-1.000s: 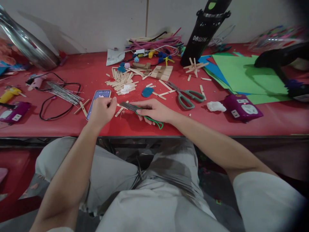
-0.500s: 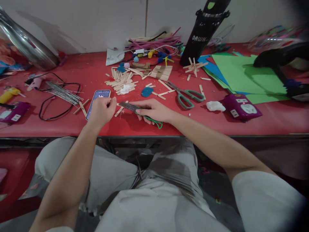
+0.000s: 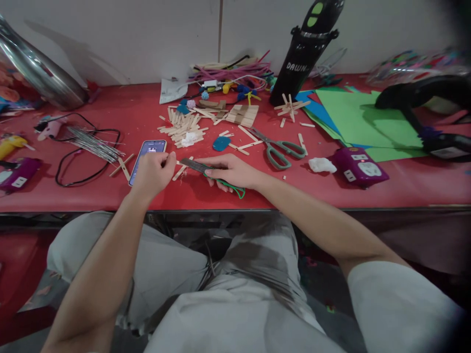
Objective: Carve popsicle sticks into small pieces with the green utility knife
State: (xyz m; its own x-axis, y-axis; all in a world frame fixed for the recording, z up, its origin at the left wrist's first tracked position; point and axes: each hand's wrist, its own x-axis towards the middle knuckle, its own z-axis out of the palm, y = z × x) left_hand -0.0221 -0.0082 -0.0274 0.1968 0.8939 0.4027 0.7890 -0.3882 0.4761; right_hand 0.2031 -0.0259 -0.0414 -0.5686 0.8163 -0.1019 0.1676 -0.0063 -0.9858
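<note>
My right hand [image 3: 231, 171] grips a green-handled cutter with a dark blade [image 3: 195, 164] that points left over the red table [image 3: 257, 189]. My left hand [image 3: 151, 170] is closed in a pinch on a wooden craft stick [image 3: 181, 170] that meets the blade tip. A phone [image 3: 146, 152] with a lit screen lies just behind my left hand. The cutter's green handle loop [image 3: 235, 189] sticks out under my right palm.
A heap of craft sticks [image 3: 186, 125], a blue felt piece [image 3: 221, 143], green scissors [image 3: 279, 147], white putty [image 3: 321, 164], purple power strips [image 3: 358, 165], green and blue paper [image 3: 364, 122], a black bottle [image 3: 303, 51], pipe cleaners [image 3: 228, 73], and a cable with wires [image 3: 88, 144] cover the table.
Both hands stay in the same grip on the stick and cutter. The view has tilted slightly, shifting everything a little left.
</note>
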